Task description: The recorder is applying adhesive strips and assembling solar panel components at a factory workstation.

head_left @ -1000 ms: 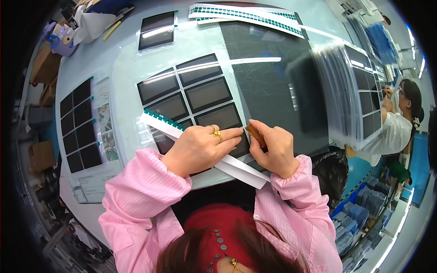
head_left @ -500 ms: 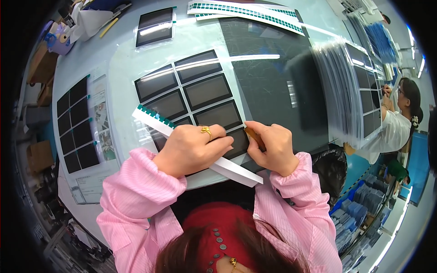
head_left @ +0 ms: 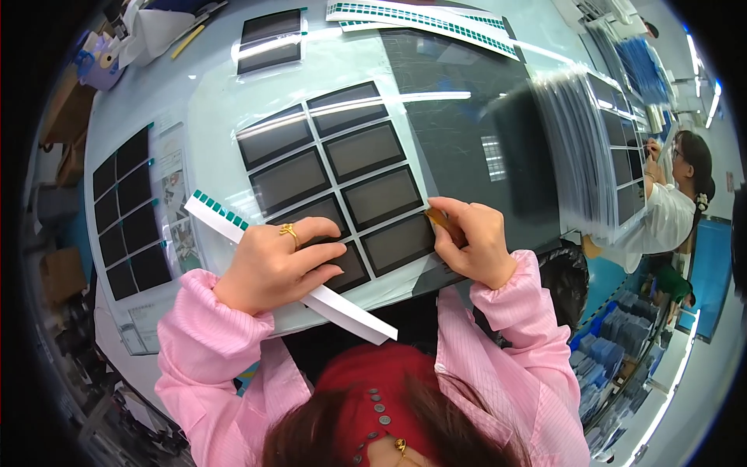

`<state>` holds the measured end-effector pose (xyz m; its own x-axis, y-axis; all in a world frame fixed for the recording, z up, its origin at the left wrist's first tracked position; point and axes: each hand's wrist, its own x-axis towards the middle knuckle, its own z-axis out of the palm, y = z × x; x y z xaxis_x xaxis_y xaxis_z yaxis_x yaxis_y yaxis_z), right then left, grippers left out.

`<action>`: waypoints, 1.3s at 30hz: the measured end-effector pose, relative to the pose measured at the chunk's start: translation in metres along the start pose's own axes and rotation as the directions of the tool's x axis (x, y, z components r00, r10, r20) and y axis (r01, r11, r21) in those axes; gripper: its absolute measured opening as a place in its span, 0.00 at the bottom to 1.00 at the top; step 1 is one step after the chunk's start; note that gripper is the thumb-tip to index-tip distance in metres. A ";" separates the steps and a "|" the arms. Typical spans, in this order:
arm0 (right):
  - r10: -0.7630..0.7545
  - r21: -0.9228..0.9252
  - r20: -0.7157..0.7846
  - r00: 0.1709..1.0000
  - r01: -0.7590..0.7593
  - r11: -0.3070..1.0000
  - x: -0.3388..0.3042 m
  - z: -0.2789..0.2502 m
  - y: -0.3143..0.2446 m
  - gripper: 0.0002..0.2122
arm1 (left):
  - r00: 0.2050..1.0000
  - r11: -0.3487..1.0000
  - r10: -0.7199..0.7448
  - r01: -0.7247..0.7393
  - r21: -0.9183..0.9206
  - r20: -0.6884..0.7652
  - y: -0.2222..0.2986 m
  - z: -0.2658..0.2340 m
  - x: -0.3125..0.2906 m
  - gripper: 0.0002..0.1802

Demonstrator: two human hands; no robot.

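Observation:
My left hand (head_left: 284,261) reaches over a clear sheet of dark rectangular panels (head_left: 381,198), its thumb and index finger apart near the lower left panels. A white strip with green tabs (head_left: 214,214) runs slantwise beneath that hand, gripped by the fingers curled under the palm. The strip's bare white end (head_left: 354,317) sticks out past the table's near edge. At the sheet's right edge, my right hand (head_left: 476,243) is closed around a slim brown tool (head_left: 443,223). The tool's tip is beside a lower right panel; its exact kind is unclear.
A second panel sheet (head_left: 132,210) lies at left, a smaller one (head_left: 270,43) at the back. More green-tabbed strips (head_left: 424,23) lie at the far edge. A thick stack of clear sheets (head_left: 560,148) stands at right. Beyond it, a person (head_left: 673,194) works.
My left hand has shifted left and toward me with the strip, and its thumb and index finger have spread. The panels are less covered. My right hand has moved slightly right.

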<state>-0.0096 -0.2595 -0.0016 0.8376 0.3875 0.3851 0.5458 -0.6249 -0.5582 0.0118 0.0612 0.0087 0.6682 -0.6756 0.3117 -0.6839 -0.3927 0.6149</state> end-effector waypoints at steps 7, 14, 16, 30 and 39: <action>0.321 0.261 -0.015 0.947 -0.306 0.916 0.009 -0.008 -0.037 0.20 | 0.987 0.987 0.157 -0.155 0.051 -0.025 -0.006 0.005 -0.008 0.10; 0.135 0.218 0.068 0.989 -0.146 0.965 0.011 0.051 -0.067 0.21 | 0.979 0.980 0.192 -0.188 0.067 -0.068 -0.009 0.005 -0.012 0.09; 0.112 0.157 0.058 0.992 -0.119 0.980 0.011 0.060 -0.070 0.21 | 0.980 0.981 0.184 -0.179 0.068 -0.070 -0.008 0.005 -0.012 0.09; -0.058 -0.032 0.025 0.998 0.059 0.998 0.018 0.064 -0.070 0.21 | 0.985 0.988 0.152 -0.153 -0.010 -0.086 -0.010 0.008 -0.015 0.08; 0.015 0.102 0.111 0.994 -0.027 0.994 0.017 0.057 -0.067 0.19 | 0.985 0.994 0.108 -0.110 -0.008 -0.137 -0.016 0.000 -0.012 0.08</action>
<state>-0.0308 -0.1726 0.0001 0.8434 0.4505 0.2928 0.5228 -0.5625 -0.6406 0.0149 0.0753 -0.0047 0.6245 -0.6218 0.4726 -0.7507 -0.3110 0.5828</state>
